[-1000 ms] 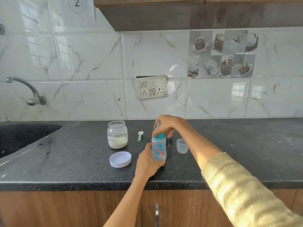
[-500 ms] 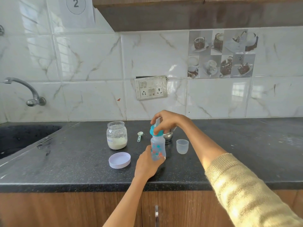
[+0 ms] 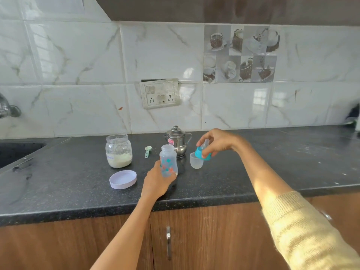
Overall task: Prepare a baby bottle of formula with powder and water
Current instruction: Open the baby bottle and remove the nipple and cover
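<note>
A clear baby bottle (image 3: 168,160) with coloured prints stands upright and uncapped on the dark counter; my left hand (image 3: 157,182) grips its lower part. My right hand (image 3: 218,142) holds the teal collar with its teat (image 3: 203,152), tilted, in the air just right of the bottle and above a small clear cap (image 3: 196,161). An open glass jar (image 3: 119,151) holds white powder at its bottom, left of the bottle. Its lilac lid (image 3: 123,179) lies in front of it. A green scoop (image 3: 147,151) rests between jar and bottle. A small steel pot (image 3: 176,141) with a lid stands behind the bottle.
The black counter (image 3: 272,168) runs to both sides, with a sink (image 3: 15,151) and tap (image 3: 7,108) at far left. A switch plate (image 3: 160,93) is on the tiled wall. Wooden cabinet doors with a metal handle (image 3: 168,242) lie below the counter edge.
My right hand has taken the teal collar and teat off the bottle and carried it to the right. The steel pot behind the bottle has come into view. My left hand still grips the bottle.
</note>
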{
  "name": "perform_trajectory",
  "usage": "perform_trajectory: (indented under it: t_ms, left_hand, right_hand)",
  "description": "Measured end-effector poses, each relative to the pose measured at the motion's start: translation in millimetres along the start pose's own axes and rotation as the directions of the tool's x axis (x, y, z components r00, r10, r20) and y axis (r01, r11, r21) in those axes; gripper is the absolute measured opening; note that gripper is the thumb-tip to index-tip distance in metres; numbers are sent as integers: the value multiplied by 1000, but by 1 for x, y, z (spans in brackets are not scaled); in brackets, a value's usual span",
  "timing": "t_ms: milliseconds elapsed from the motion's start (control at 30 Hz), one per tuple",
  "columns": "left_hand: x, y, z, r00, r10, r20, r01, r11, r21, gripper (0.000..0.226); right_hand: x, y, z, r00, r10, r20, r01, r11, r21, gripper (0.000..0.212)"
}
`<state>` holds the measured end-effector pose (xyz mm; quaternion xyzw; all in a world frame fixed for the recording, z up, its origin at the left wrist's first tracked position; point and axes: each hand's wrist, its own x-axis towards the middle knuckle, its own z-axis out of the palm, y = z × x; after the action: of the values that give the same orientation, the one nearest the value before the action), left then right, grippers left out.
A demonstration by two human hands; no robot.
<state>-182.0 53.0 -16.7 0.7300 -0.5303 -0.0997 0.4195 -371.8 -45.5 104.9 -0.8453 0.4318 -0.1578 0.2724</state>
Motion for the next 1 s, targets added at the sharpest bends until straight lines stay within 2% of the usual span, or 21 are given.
perform_trajectory:
  t_ms: [300,667,833,1000]
  left_hand:
    - [-1,-1,0,1000,-9,-2,9,1000,15,61]
    - [-2,-3,0,1000,4,-1,-4,1000,11,60]
    - [-2,-2,-1,1000,1,4,-1,1000,1,61]
    - [-3,-1,-1,1000,-2,-1,2,1000,-16,61]
  right_hand:
    - [-7,29,37,992,77,96,-70,995,-68,43]
    - [2,44,50,993,76,94,-67,993,-100,49]
    - [-2,32,37,997,28,76,-24,998,-57,60]
    - [-1,7,27,998,-65,-1,65,996,-59,55]
